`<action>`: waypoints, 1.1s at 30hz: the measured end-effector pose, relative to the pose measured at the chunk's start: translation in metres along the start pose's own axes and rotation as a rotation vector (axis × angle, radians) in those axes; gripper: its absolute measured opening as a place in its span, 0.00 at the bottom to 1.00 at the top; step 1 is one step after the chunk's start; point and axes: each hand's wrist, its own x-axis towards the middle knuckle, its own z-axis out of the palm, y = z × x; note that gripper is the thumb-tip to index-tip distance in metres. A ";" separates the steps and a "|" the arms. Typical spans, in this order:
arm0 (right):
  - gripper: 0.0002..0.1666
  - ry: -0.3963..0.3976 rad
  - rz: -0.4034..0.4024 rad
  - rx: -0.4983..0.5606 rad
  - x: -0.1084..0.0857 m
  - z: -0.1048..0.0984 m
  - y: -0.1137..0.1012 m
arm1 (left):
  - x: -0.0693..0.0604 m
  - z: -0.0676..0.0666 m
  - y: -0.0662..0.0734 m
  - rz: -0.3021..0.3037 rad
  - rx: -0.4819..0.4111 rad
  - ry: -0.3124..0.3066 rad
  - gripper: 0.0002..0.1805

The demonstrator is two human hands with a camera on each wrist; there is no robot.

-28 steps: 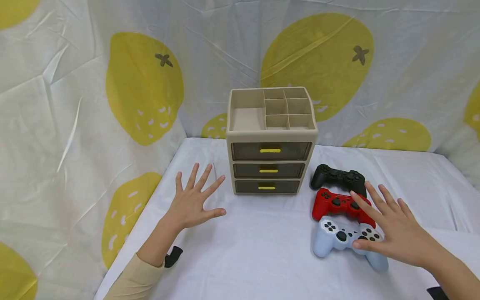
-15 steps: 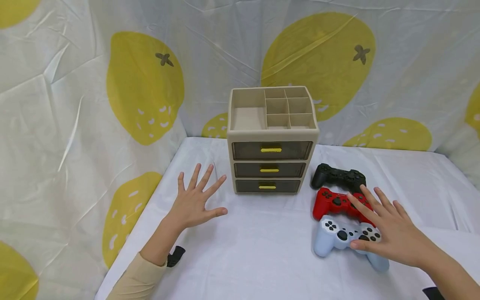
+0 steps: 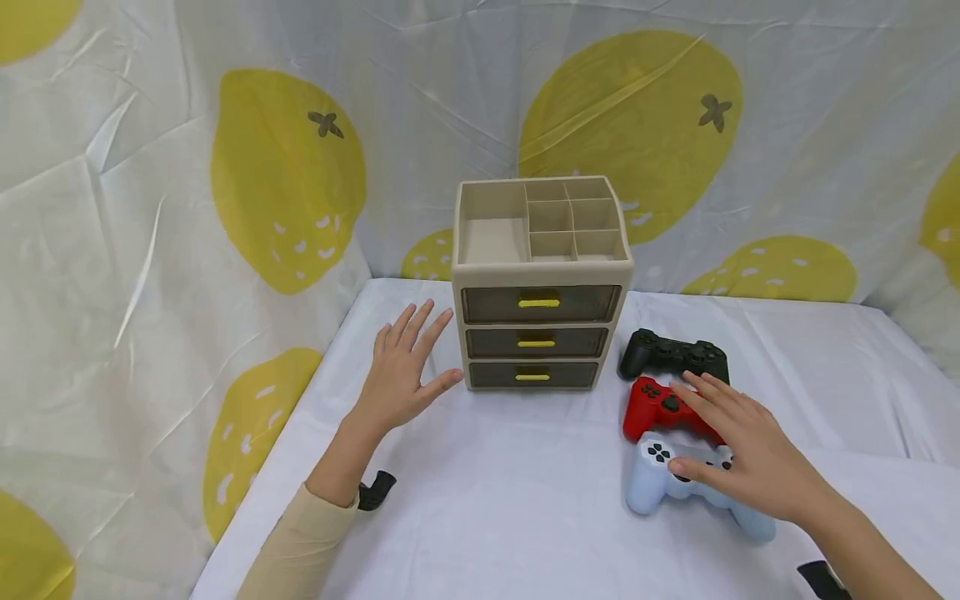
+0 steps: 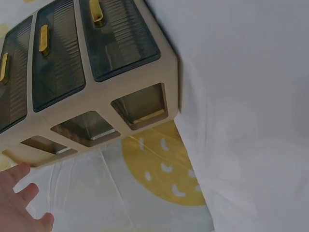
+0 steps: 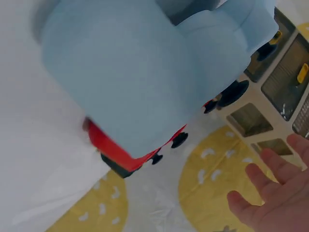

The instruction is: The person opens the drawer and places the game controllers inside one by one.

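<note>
Currently left hand (image 3: 397, 375) near the three-drawer organizer (image 3: 542, 274), right hand (image 3: 753, 446) over the light-blue gamepad (image 3: 649, 487) — fingers spread on both. Red gamepad (image 3: 651, 417), then black gamepad (image 3: 663, 353), behind that — all on the bench (image 3: 525, 492), right of the organizer.

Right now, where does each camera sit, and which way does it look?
Head: worn on the head, facing forward and down at the beige plastic drawer box, light-blue plastic game controller, red plastic game controller and black plastic game controller; left hand and right hand show.
Left wrist: worn there, facing the drawer box's front and side; left fingers show.
Right wrist: worn there, facing the light-blue controller closely, drawer box beyond; right fingers show.
Both wrist views share the drawer box.
</note>
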 end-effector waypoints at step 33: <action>0.24 0.130 0.218 0.856 0.153 0.044 -0.086 | 0.091 0.020 0.008 -0.081 -0.948 0.427 0.17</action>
